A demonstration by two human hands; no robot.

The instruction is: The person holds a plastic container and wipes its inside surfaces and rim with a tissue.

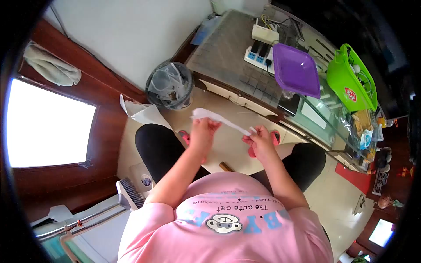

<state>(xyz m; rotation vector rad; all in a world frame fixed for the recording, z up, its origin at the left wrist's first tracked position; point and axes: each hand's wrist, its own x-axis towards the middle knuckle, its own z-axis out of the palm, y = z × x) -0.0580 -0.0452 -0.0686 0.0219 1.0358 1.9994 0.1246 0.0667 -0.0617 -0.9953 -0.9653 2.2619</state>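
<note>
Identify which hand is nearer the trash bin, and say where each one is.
Left. In the picture, the left hand is below and right of the trash bin; the right hand is farther right and slightly lower.

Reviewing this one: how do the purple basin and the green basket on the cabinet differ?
The purple basin looks shallow; the green basket looks deeper. Nothing shows inside the basin, while the basket holds cords. The basket bears a red sticker; the basin shows none. Both are open-topped.
</note>
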